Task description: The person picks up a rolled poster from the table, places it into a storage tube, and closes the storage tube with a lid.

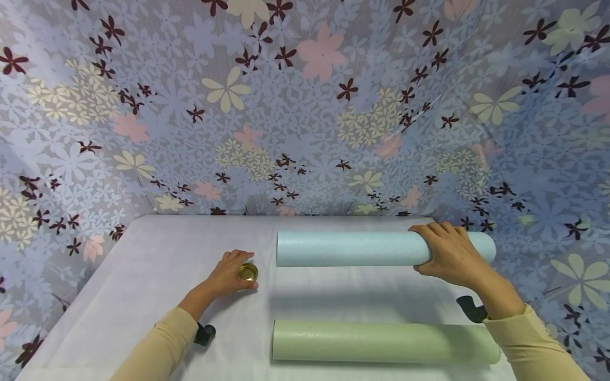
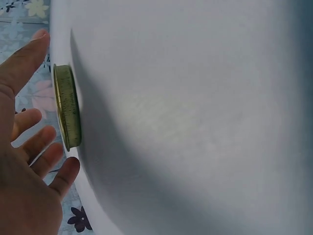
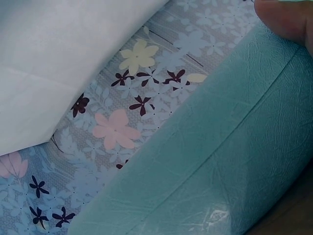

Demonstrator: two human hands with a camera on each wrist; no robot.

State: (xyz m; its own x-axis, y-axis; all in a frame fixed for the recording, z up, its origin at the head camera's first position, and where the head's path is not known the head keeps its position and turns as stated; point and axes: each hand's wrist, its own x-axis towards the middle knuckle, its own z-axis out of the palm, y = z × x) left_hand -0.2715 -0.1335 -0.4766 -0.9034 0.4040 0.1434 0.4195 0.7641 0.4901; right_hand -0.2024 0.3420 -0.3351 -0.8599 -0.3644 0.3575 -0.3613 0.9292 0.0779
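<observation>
My right hand point(image 1: 450, 251) grips a light blue roll point(image 1: 348, 248) near its right end, thumb on the near side and fingers over the far side. The roll lies level above the white surface; in the right wrist view, its wrinkled side point(image 3: 210, 161) and a seam show. My left hand point(image 1: 232, 275) has its fingers and thumb spread around a small round gold-coloured metal piece, like a jar lid point(image 1: 248, 272). From the left wrist, the lid-like piece point(image 2: 67, 106) shows dark marks along its side, and the fingers point(image 2: 63, 178) appear apart from it.
A pale green roll point(image 1: 381, 343) lies on the white table point(image 1: 200, 233) nearer me, parallel to the blue one. Black wrist fittings point(image 1: 205, 335) show beside both sleeves. Flower-patterned cloth point(image 1: 305, 116) hangs behind and at the sides of the table.
</observation>
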